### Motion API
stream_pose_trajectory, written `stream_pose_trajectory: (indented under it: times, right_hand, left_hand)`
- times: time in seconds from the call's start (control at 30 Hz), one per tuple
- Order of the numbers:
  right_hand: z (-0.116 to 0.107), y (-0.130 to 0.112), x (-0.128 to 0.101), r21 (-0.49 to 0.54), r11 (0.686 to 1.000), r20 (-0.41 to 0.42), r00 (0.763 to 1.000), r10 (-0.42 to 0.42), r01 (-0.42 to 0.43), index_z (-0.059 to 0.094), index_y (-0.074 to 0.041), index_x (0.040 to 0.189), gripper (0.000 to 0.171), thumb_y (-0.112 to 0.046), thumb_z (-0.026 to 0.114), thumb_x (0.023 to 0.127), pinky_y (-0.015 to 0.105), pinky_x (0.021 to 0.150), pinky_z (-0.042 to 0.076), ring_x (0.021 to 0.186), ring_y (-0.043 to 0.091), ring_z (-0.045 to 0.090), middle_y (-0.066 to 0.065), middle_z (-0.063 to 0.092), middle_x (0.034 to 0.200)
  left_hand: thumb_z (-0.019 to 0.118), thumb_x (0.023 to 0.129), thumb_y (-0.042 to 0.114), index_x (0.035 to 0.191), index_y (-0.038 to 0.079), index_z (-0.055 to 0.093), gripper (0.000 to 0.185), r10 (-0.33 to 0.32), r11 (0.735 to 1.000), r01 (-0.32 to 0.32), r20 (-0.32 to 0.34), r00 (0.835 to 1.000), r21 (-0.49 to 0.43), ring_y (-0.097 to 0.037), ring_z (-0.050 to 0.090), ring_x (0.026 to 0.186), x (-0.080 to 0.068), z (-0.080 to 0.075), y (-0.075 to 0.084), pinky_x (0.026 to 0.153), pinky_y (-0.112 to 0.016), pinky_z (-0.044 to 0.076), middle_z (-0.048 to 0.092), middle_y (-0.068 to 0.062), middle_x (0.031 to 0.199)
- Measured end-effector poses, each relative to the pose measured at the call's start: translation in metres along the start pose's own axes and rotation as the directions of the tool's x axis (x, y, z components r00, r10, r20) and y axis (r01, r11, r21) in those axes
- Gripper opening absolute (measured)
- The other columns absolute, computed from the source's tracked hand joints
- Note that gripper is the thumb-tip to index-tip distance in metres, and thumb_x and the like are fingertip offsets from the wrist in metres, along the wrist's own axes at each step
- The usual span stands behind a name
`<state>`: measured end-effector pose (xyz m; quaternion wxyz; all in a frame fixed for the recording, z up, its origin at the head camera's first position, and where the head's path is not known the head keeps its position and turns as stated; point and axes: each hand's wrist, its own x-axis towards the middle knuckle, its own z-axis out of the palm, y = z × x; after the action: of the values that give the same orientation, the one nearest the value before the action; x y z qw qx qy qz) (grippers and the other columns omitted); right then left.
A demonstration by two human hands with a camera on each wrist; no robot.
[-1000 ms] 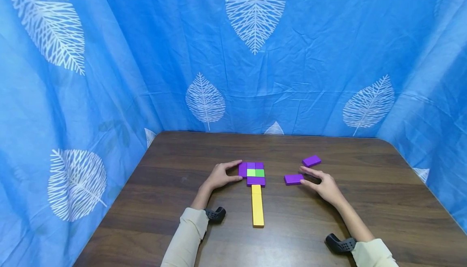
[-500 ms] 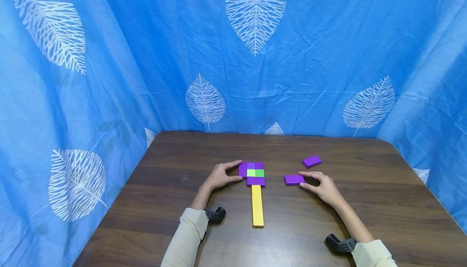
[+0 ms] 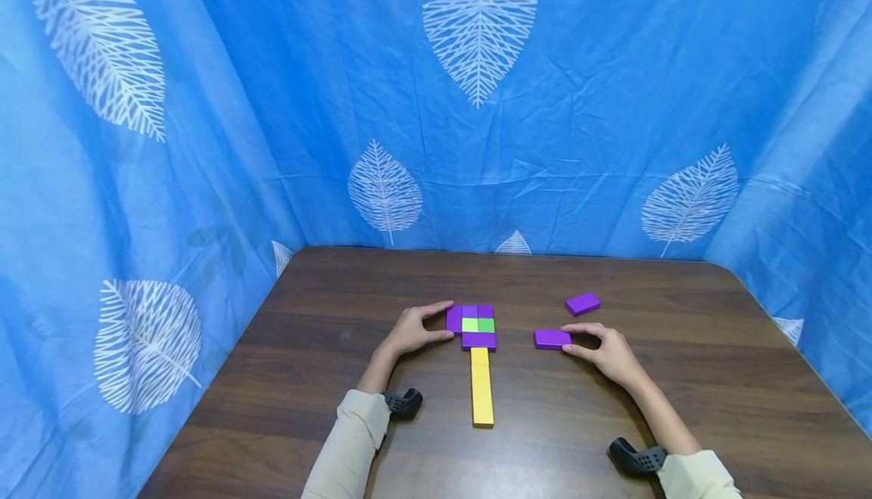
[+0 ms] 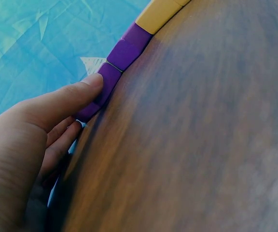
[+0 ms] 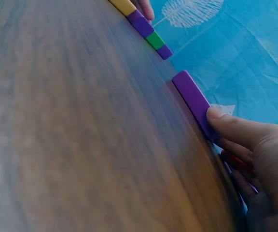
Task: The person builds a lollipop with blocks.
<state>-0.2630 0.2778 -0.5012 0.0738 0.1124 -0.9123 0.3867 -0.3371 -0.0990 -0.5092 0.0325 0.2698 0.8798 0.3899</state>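
On the table, a flat arrangement has a purple block (image 3: 454, 319) upright along its left side, which my left hand (image 3: 411, 330) pinches between thumb and finger at its near and far ends. Beside that block are smaller purple pieces, a light green square (image 3: 470, 325) and a green square (image 3: 486, 325), with another purple block (image 3: 479, 341) below them. A yellow strip (image 3: 481, 393) runs from there toward me. To the right, my right hand (image 3: 606, 351) pinches the right end of a separate purple block (image 3: 550, 339); its thumb (image 5: 221, 118) shows against the side in the right wrist view.
Another loose purple block (image 3: 582, 304) lies tilted behind the right hand. The brown wooden table (image 3: 327, 287) ends at the back against a blue curtain (image 3: 545, 120) with white leaf prints. Black devices (image 3: 636, 457) sit on both wrists.
My right hand has brought its fingers in from the gap between the two loose purple blocks and now pinches the nearer one. The left hand has stayed in place.
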Motion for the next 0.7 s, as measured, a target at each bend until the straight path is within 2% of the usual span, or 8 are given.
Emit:
stream_pose_trajectory:
  times: [0.2, 0.33, 0.43, 0.6, 0.7]
  right_hand:
    - [-0.002, 0.0, 0.0, -0.001, 1.0, 0.018, 1.0, 0.009, -0.009, 0.066, -0.021, 0.106, 0.035, -0.038, 0.069, 0.075, 0.045, 0.089, 0.04, 0.106, 0.025, 0.054, 0.003, 0.064, 0.108]
    - [-0.003, -0.001, 0.0, -0.023, 1.0, 0.017, 1.0, 0.003, -0.002, 0.066, -0.021, 0.105, 0.033, -0.037, 0.069, 0.076, 0.034, 0.087, 0.041, 0.104, 0.021, 0.054, 0.0, 0.064, 0.106]
    - [-0.004, -0.002, 0.001, -0.021, 1.0, 0.012, 1.0, -0.004, 0.004, 0.066, -0.021, 0.105, 0.032, -0.036, 0.068, 0.077, 0.031, 0.086, 0.042, 0.103, 0.02, 0.055, -0.001, 0.065, 0.105]
    - [-0.004, -0.007, 0.005, 0.009, 1.0, 0.011, 1.0, -0.007, 0.007, 0.065, -0.019, 0.107, 0.033, -0.036, 0.067, 0.078, 0.046, 0.086, 0.043, 0.105, 0.025, 0.055, 0.004, 0.065, 0.106]
    - [-0.002, -0.011, 0.011, 0.009, 1.0, -0.009, 1.0, -0.017, 0.017, 0.065, -0.017, 0.107, 0.034, -0.036, 0.067, 0.079, 0.049, 0.084, 0.044, 0.104, 0.029, 0.055, 0.007, 0.064, 0.107]
  left_hand:
    - [0.066, 0.076, 0.047, 0.132, 0.025, 0.047, 0.063, -0.021, 1.0, 0.021, 0.009, 1.0, -0.011, -0.016, 0.041, 0.124, 0.0, 0.001, 0.0, 0.102, -0.038, 0.034, 0.048, 0.003, 0.133]
    - [0.066, 0.076, 0.048, 0.132, 0.026, 0.047, 0.063, -0.024, 1.0, 0.024, 0.008, 1.0, -0.009, -0.016, 0.041, 0.124, 0.0, 0.001, -0.001, 0.102, -0.037, 0.034, 0.047, 0.003, 0.133]
    - [0.066, 0.076, 0.048, 0.132, 0.025, 0.046, 0.063, -0.02, 1.0, 0.02, 0.007, 1.0, -0.009, -0.016, 0.041, 0.124, 0.0, 0.001, -0.002, 0.102, -0.038, 0.034, 0.048, 0.003, 0.133]
    - [0.066, 0.076, 0.046, 0.132, 0.024, 0.046, 0.063, -0.018, 1.0, 0.018, 0.008, 1.0, -0.016, -0.018, 0.041, 0.124, -0.001, 0.001, -0.001, 0.102, -0.039, 0.035, 0.048, 0.002, 0.133]
    - [0.066, 0.076, 0.046, 0.132, 0.025, 0.046, 0.063, -0.02, 1.0, 0.02, 0.008, 1.0, -0.016, -0.018, 0.041, 0.124, -0.001, 0.0, -0.001, 0.102, -0.039, 0.035, 0.048, 0.002, 0.133]
